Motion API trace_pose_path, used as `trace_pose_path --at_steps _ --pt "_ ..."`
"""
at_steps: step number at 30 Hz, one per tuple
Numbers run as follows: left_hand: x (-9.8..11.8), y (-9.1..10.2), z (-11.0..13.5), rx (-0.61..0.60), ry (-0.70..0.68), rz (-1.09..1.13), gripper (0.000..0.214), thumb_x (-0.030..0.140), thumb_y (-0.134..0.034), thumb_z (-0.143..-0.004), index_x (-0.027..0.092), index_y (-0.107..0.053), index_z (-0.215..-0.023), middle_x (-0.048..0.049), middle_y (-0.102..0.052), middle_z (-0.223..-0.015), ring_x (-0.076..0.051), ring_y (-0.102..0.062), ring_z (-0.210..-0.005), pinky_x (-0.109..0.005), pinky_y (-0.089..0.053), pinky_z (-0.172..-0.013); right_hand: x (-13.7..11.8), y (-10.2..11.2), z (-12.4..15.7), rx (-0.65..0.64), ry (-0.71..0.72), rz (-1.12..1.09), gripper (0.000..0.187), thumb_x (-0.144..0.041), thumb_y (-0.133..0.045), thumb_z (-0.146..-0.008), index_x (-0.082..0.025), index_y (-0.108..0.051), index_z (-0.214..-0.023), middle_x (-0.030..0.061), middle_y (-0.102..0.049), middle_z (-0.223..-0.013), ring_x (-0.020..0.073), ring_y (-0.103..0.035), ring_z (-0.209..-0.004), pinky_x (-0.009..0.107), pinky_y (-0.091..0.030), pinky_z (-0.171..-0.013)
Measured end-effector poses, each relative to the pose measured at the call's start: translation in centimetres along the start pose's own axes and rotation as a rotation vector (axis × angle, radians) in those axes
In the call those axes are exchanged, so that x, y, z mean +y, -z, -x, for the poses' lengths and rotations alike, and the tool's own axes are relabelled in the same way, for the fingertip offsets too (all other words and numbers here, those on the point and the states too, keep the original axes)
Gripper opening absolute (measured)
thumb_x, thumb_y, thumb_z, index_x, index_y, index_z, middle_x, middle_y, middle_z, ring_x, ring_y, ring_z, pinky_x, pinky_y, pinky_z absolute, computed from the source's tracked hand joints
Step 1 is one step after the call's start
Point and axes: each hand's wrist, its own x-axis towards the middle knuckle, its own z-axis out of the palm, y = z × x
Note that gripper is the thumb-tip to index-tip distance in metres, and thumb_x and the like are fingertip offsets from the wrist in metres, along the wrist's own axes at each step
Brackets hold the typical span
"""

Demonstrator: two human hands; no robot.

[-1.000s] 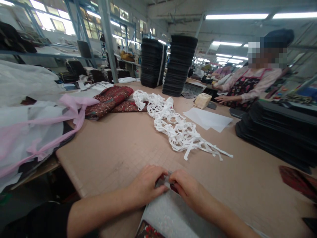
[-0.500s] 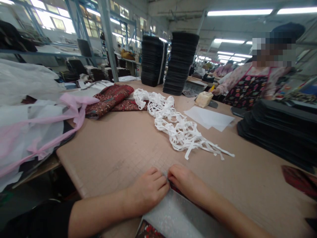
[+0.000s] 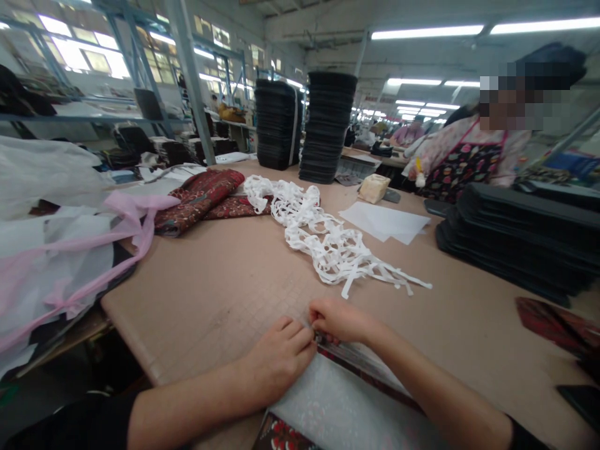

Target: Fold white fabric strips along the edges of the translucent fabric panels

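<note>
A fabric piece with a pale grey backing lies at the table's near edge. Its dark red patterned face shows at the lower corner, and a dark red strip runs along its far edge. My left hand is closed over the far left corner of this fabric, resting on it. Right beside it, my right hand has its fingers curled in a pinch at the same corner. Just what sits between the right fingertips is partly hidden. Beyond both hands lies a tangle of white strips.
Folded red patterned fabric lies at the back left, beside pink and white sheets. Tall black stacks stand behind. White paper, a cream block and black stacked pieces are right, near a co-worker.
My right hand has lifted slightly at the corner, and more of the fabric's red far edge shows. The view has shifted a little. The co-worker's hand has moved away from the cream block.
</note>
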Motion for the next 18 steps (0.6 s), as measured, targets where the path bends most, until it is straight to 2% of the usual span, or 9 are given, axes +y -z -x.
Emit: trace_pose_path --at_steps 2,5,7,10,13,16,18 --pt "0.0 0.1 0.0 0.006 -0.008 0.007 0.019 0.015 -0.041 -0.090 0.014 -0.055 -0.102 -0.0079 -0.058 -0.099 -0.022 -0.049 -0.087 -0.037 -0.037 -0.080 0.4 -1.0 1.8 0.196 0.006 0.024 0.014 -0.007 -0.045 -0.082 -0.017 -0.055 -0.082 -0.0003 -0.060 -0.070 0.0131 -0.057 -0.064 0.024 -0.043 -0.060" --pt "-0.1 -0.3 0.0 0.030 -0.041 -0.001 0.019 0.014 -0.041 -0.090 0.014 -0.055 -0.103 -0.0091 -0.058 -0.109 -0.022 -0.050 -0.092 -0.037 -0.036 -0.084 1.7 -3.0 6.0 0.446 0.112 0.138 0.017 -0.007 -0.044 -0.086 -0.017 -0.056 -0.081 0.0041 -0.060 -0.082 0.0167 -0.055 -0.079 0.028 -0.043 -0.070" --pt "-0.1 -0.6 0.1 0.049 -0.064 -0.008 0.022 0.011 -0.039 -0.089 0.015 -0.055 -0.104 -0.0082 -0.059 -0.110 -0.022 -0.051 -0.093 -0.037 -0.035 -0.086 2.8 -4.6 9.3 0.507 0.203 0.252 0.017 -0.006 -0.045 -0.086 -0.018 -0.059 -0.087 0.0049 -0.060 -0.086 0.0184 -0.054 -0.081 0.030 -0.044 -0.073" --pt "-0.3 -1.0 0.3 0.117 -0.090 -0.015 0.030 0.006 -0.035 -0.086 0.017 -0.055 -0.106 -0.0055 -0.062 -0.107 -0.022 -0.052 -0.093 -0.038 -0.035 -0.086 4.3 -6.7 14.2 0.554 0.279 0.418 0.026 -0.007 -0.044 -0.087 -0.013 -0.055 -0.110 0.0106 -0.061 -0.101 0.0232 -0.054 -0.090 0.036 -0.045 -0.081" --pt "-1.4 -1.1 -0.1 0.148 -0.126 0.023 0.028 0.009 -0.041 -0.082 0.022 -0.057 -0.101 -0.0019 -0.064 -0.101 -0.021 -0.056 -0.089 -0.035 -0.037 -0.083 5.4 -7.8 18.3 0.643 0.231 0.517 0.028 -0.009 -0.038 -0.090 -0.008 -0.052 -0.114 0.0140 -0.061 -0.105 0.0247 -0.054 -0.094 0.038 -0.046 -0.083" --pt "-2.9 -1.6 -1.0 0.131 -0.155 0.103 0.018 0.019 -0.050 -0.079 0.027 -0.058 -0.093 0.0024 -0.065 -0.092 -0.019 -0.059 -0.082 -0.031 -0.042 -0.077 6.9 -8.1 22.1 0.708 0.095 0.549 0.028 -0.010 -0.035 -0.092 -0.008 -0.054 -0.112 0.0140 -0.062 -0.102 0.0241 -0.055 -0.093 0.038 -0.047 -0.082" --pt "-3.6 -2.1 -1.6 0.134 -0.121 0.165 0.016 0.022 -0.049 -0.077 0.029 -0.058 -0.089 0.0040 -0.066 -0.088 -0.019 -0.059 -0.079 -0.031 -0.044 -0.073 8.1 -8.3 24.4 0.738 0.012 0.546 0.028 -0.011 -0.035 -0.092 -0.009 -0.055 -0.111 0.0142 -0.062 -0.100 0.0242 -0.055 -0.092 0.039 -0.048 -0.081"
